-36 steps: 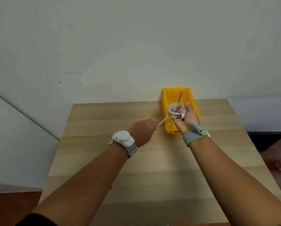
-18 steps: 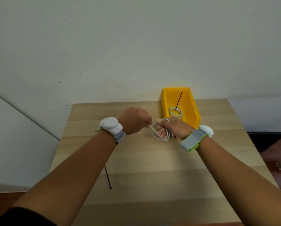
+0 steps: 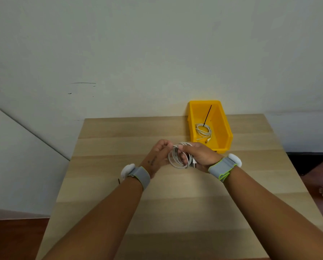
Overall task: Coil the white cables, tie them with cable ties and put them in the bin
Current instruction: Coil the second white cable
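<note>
White cable coil held above the middle of the counter, well clear of every edge, bare wood all round. Yellow bin just beyond to the right, against the wall, holding a tied coil with a black cable tie sticking up. Another tie partly hidden beside the left wrist. Right hand closed around the coil; left hand pinching its top strand, fingers curled.

Yellow bin beside open tabletop
</note>
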Tool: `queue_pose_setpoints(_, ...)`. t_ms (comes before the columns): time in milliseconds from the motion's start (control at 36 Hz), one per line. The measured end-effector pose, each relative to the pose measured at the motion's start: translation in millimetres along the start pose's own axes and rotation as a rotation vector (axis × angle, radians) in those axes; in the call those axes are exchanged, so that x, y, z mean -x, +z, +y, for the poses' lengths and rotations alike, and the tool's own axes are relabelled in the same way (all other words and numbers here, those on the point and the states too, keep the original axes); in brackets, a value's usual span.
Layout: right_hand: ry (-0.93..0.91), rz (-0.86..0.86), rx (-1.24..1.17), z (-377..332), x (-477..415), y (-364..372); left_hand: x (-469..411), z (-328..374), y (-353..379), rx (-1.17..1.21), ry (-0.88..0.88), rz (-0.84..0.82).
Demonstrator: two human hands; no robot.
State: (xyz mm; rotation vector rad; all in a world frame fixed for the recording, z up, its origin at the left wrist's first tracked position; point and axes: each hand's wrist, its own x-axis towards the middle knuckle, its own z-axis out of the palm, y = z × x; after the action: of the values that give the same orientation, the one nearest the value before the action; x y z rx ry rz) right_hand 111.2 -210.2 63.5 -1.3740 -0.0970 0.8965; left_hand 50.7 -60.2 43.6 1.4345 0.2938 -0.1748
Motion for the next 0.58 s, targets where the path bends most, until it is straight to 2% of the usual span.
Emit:
queue_pose_setpoints(111, 0.031, 0.05, -0.117, 2.2, -1.3, 1.5, -2.9, -1.2, 3.4, -0.123, 0.034, 0.073)
queue_pose_setpoints(222, -0.042, 0.129, -0.089, 4.3, -7.6, 4.7, -11.5, 1.0, 4.6, -0.296, 0.11, 0.146)
queue_pose_setpoints(333, -0.271, 0.346, 0.479, 3.1, -19.5, 3.9, -22.8, 10.3, 5.8, -0.43, 0.168, 0.273)
queue_pose_setpoints(417, -0.361, 0.496, 0.747, 1.2, -22.5, 6.8, -30.1, 16.8, 6.6, -0.535, 0.204, 0.369)
queue_pose_setpoints(500, -0.42, 0.502, 1.012, 0.2, -26.5, 10.9, -34.2, 18.7, 7.6, -0.575, 0.223, 0.449)
queue_pose_setpoints(583, -0.441, 0.493, 1.13, -2.3, -28.9, 16.7, -33.4, 14.8, 6.3, -0.576, 0.214, 0.491)
